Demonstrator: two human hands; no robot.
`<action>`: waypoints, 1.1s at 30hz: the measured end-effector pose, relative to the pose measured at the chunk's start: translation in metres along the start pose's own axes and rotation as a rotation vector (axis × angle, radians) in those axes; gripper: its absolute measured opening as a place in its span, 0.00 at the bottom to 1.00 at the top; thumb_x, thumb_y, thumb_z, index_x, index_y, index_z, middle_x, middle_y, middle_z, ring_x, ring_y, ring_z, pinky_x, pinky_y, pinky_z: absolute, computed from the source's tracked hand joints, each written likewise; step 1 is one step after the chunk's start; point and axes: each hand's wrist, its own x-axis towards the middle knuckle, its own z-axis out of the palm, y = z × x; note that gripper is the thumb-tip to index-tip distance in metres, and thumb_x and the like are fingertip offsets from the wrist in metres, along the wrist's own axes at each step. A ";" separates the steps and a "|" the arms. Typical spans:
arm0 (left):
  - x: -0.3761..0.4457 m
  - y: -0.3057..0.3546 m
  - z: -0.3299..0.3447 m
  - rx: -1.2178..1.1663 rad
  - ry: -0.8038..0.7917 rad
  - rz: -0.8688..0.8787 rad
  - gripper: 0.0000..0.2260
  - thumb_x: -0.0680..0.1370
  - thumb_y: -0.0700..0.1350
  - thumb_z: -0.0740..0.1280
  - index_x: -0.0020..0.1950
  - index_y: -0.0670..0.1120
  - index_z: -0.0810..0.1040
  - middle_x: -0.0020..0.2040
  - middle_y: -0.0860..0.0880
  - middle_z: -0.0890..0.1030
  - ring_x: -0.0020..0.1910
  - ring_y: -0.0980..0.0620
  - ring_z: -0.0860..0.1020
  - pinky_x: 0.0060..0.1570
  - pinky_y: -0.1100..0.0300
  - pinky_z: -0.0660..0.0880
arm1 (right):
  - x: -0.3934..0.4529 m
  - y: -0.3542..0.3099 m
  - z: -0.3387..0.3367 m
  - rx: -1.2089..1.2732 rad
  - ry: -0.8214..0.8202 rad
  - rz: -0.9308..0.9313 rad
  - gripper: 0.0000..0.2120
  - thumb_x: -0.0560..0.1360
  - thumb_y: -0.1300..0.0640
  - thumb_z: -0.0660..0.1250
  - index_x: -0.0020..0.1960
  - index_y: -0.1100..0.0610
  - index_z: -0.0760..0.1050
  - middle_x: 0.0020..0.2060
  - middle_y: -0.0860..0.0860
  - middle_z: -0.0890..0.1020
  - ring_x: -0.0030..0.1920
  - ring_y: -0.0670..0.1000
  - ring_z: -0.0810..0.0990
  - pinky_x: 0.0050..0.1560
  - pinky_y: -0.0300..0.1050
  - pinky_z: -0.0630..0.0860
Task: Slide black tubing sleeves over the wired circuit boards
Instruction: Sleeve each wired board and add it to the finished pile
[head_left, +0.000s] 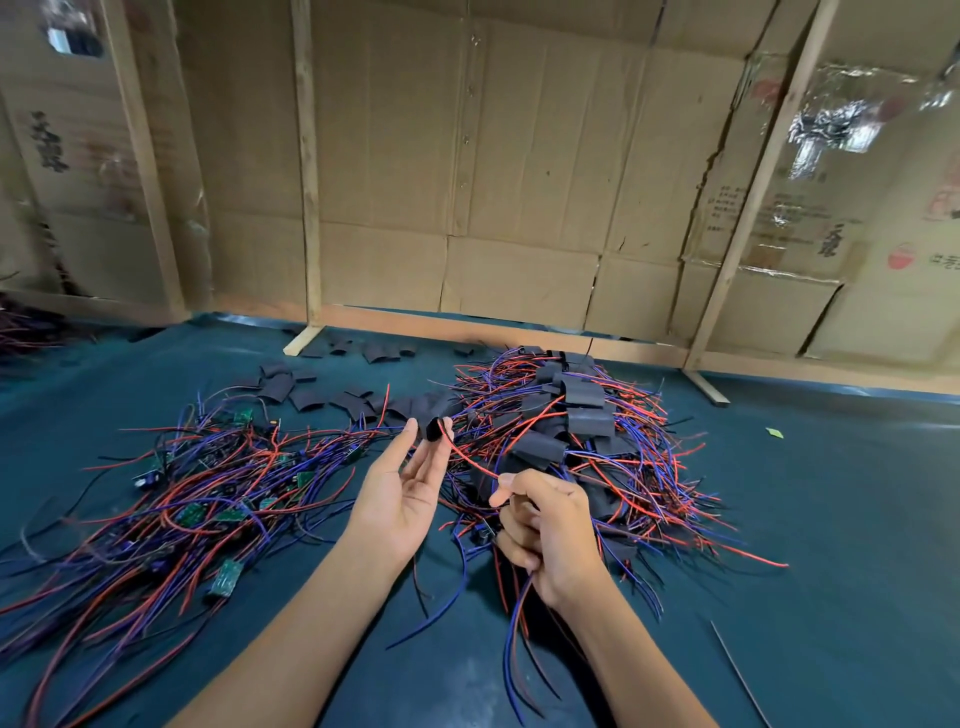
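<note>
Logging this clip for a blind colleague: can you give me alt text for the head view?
The left hand pinches a black tubing sleeve at its fingertips while the right hand grips a bundle of wires and feeds a red wire into it. Unsleeved circuit boards lie left on the blue table, sleeved ones right.

bare boards (197, 514) left | sleeved pile (582, 436) right | loose sleeves (311, 395) behind

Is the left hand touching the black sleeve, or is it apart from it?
Touching. The head view shows the left hand pinching the black sleeve between thumb and fingertips, with no gap visible; a red wire runs from it toward the right hand.
</note>
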 end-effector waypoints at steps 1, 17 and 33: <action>0.000 0.000 0.000 0.001 0.000 -0.002 0.12 0.68 0.36 0.73 0.50 0.36 0.80 0.48 0.35 0.84 0.47 0.42 0.86 0.40 0.55 0.84 | 0.000 0.000 0.000 -0.002 -0.001 -0.001 0.08 0.63 0.57 0.71 0.34 0.62 0.77 0.25 0.50 0.54 0.23 0.48 0.50 0.26 0.35 0.55; -0.002 0.002 -0.001 -0.038 -0.058 -0.031 0.17 0.70 0.37 0.75 0.58 0.37 0.78 0.51 0.34 0.83 0.52 0.40 0.84 0.44 0.53 0.83 | 0.001 0.000 0.000 -0.033 0.034 0.053 0.08 0.60 0.56 0.70 0.34 0.61 0.78 0.26 0.50 0.55 0.23 0.48 0.50 0.24 0.34 0.54; -0.003 -0.013 -0.004 0.533 -0.297 0.070 0.21 0.71 0.39 0.73 0.63 0.41 0.76 0.55 0.36 0.84 0.55 0.38 0.83 0.53 0.50 0.82 | -0.001 -0.009 0.006 0.168 -0.026 0.255 0.04 0.76 0.58 0.56 0.45 0.55 0.69 0.28 0.50 0.63 0.23 0.46 0.54 0.23 0.32 0.53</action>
